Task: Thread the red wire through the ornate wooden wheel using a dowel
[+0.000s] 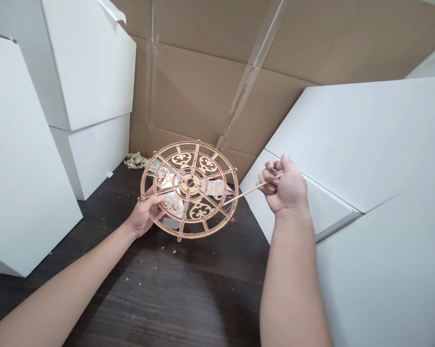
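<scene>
A round, gold-coloured openwork frame (190, 182), shaped like a spoked wheel with scroll ornaments and thin reddish lines along its rings, is held up over the dark table. My left hand (145, 212) grips its left rim, thumb on top and the other fingers partly hidden beneath. In my closed right hand (284, 185) is a thin wooden stick (251, 190). The stick slants down to the left, and its far end lies at the lower right part of the frame. Whether the tip touches the frame, I cannot tell. Pale pieces (176, 219) show through the openings.
White boxes (94, 62) stand stacked on the left, and more white boxes (376, 135) rise on the right. A taped cardboard wall (199, 86) closes off the back. Pale shavings (136, 160) lie at the back left, with small scraps scattered on the dark wooden table (174, 299).
</scene>
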### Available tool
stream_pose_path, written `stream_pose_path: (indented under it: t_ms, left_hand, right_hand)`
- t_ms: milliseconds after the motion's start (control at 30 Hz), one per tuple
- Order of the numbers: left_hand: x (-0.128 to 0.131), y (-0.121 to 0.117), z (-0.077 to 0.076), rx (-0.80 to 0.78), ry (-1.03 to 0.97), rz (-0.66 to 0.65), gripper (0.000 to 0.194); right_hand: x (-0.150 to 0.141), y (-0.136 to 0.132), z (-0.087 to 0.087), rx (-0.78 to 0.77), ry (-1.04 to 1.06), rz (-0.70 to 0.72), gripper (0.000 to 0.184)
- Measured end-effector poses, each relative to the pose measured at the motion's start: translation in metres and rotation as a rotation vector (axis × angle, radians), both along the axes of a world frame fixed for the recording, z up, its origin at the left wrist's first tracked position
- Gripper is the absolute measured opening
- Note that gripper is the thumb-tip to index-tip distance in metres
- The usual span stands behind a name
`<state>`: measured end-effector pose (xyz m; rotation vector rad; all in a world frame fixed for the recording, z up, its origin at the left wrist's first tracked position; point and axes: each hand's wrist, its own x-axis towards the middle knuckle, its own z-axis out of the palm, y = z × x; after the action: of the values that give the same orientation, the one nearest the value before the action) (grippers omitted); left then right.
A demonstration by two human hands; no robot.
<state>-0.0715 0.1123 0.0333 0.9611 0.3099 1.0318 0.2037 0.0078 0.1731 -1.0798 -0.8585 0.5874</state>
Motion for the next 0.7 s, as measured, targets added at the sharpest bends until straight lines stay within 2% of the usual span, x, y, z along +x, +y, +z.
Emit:
stream_pose_path:
  t_ms: [167, 333, 400, 533, 700]
  left_hand:
    - [0.001, 0.0, 0.001, -0.01, -0.013, -0.005, 0.069]
    - [0.001, 0.0, -0.001, -0.017, -0.006, -0.002, 0.068]
    - [0.001, 0.001, -0.002, -0.013, 0.001, 0.0, 0.069]
    - [0.001, 0.002, -0.002, 0.001, 0.001, 0.002, 0.072]
    - [0.0, 0.002, -0.003, -0.001, 0.007, -0.001, 0.068]
  right_hand:
    - [0.01, -0.004, -0.001, -0.017, 0.049, 0.16, 0.051]
    - [0.013, -0.005, -0.002, 0.017, 0.123, 0.067, 0.045]
    - [0.015, -0.006, -0.003, 0.026, 0.106, 0.071, 0.044]
    - [0.008, -0.008, 0.002, 0.001, 0.011, 0.236, 0.047]
    - [-0.025, -0.031, 0.025, 0.006, -0.206, 0.409, 0.052]
